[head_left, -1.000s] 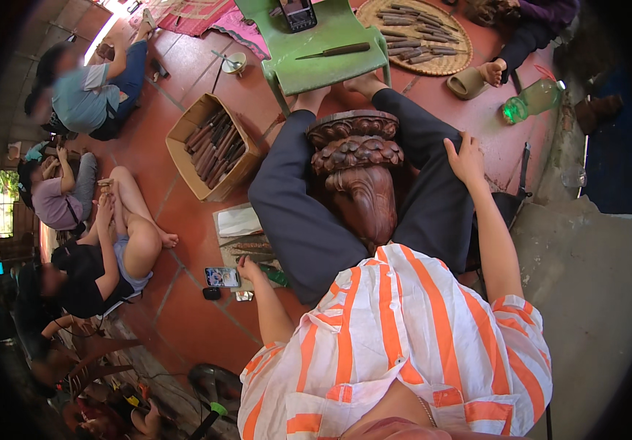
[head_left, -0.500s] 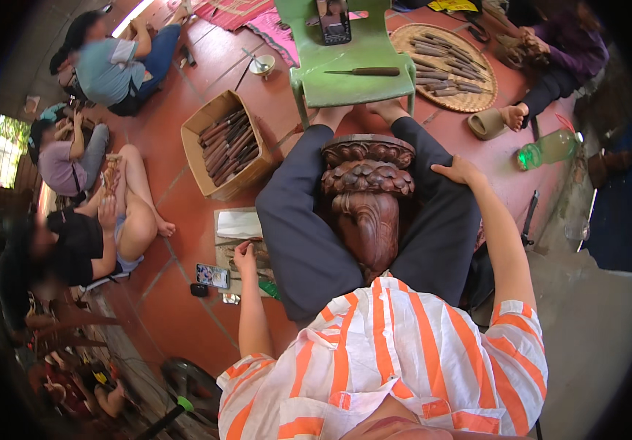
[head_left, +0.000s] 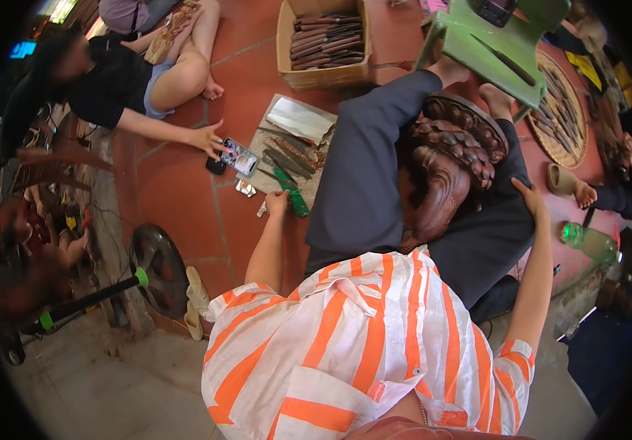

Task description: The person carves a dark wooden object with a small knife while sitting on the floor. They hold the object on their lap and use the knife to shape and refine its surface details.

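Observation:
A dark, carved, polished wooden piece (head_left: 441,183) leans between my trousered legs. My left hand (head_left: 277,202) is low over the floor at my left, its fingers closed. It is beside a crumpled green thing (head_left: 292,194) at the near edge of a board (head_left: 309,110). What those fingers hold, if anything, I cannot make out. Several dark carving tools (head_left: 287,158) lie on that board by a folded white sheet (head_left: 298,117). My right hand (head_left: 528,198) lies on my right knee, holding nothing.
A co-worker's hand (head_left: 210,139) touches a phone (head_left: 239,156) left of the board. Beyond stands a cardboard box (head_left: 323,79) of wooden-handled tools. A green chair (head_left: 470,44) bears another tool. At right are a round woven tray (head_left: 578,150) and a green-tinted bottle (head_left: 591,242).
My view has swung left. My left hand has moved nearer to me, from the board's middle to beside the green thing. A co-worker's hand has reached to the phone. My right hand stays on my knee.

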A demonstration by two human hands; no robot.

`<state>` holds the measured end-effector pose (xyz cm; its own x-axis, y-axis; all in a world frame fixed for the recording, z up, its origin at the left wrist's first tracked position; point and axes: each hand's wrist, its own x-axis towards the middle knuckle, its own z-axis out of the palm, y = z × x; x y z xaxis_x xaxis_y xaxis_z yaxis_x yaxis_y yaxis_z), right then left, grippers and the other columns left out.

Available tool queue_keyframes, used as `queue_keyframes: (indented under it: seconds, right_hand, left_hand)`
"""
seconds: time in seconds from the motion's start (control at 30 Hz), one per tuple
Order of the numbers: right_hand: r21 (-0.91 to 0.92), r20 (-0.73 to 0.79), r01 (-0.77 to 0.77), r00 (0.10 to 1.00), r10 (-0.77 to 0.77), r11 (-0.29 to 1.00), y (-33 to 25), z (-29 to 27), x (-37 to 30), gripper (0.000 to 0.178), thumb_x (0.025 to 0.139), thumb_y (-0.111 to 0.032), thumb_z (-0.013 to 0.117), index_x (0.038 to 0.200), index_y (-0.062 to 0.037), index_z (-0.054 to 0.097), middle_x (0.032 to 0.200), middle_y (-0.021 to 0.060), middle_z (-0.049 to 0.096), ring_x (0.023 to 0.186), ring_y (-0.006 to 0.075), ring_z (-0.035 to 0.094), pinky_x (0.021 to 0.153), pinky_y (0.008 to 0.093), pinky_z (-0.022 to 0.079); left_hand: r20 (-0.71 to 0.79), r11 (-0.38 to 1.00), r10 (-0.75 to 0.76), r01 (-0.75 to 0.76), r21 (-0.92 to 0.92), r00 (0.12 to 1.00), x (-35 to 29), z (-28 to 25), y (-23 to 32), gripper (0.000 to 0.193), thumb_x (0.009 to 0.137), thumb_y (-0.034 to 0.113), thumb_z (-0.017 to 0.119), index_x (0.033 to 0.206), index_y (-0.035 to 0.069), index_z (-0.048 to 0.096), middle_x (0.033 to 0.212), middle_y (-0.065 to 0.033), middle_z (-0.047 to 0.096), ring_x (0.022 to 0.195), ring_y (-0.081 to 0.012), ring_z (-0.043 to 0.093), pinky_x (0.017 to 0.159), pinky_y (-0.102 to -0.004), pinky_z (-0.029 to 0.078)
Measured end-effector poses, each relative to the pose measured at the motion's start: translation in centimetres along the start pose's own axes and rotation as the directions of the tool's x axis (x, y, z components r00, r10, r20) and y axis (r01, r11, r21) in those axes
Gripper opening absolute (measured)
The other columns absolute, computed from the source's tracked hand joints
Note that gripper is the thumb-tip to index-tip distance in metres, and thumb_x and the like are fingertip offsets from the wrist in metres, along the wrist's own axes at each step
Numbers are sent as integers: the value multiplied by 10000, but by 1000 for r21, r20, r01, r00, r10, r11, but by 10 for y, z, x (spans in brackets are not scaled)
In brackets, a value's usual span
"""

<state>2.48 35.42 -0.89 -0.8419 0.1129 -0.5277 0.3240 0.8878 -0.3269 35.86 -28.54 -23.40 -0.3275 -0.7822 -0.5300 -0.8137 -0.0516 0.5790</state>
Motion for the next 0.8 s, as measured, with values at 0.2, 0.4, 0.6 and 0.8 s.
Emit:
queue_keyframes:
  seconds: [0.2,0.4,0.6,0.8]
  right_hand:
    - [14,38,34,999,-35,999,-15,-2,-7,1056,711,-688,666,1294,173,486,1269,346,560,1222,395,554,1023,411,423]
    - [-67,-50,50,997,-53,996,-11,1,-5,1040,708,-684,675,1282,166,505,1263,344,565,1215,396,559,1025,407,419]
    - [-61,-64,46,997,-50,997,-22,-2,-19,1012,712,-672,680,1261,164,526,1263,347,564,1228,391,549,1039,418,402]
    - [-44,-66,66,995,-69,997,-15,0,-14,981,727,-661,691,1231,170,549,1221,325,601,1200,380,574,1015,407,423]
  left_hand:
    - [-155,968,127,-88,237,980,-12,-4,18,374,787,379,768,845,14,710,805,-150,720,761,-301,698,698,-414,537]
    - [-12,903,21,-14,429,1000,-19,12,55,463,771,423,782,877,-19,693,964,-178,702,878,-342,682,758,-454,537]
    - [32,919,-51,34,394,998,-26,7,79,405,797,368,746,876,-27,695,948,-185,699,888,-334,686,767,-447,541]
    - [129,933,51,-93,347,990,-27,5,72,371,826,324,691,713,-28,655,706,-178,654,633,-302,634,628,-424,502]
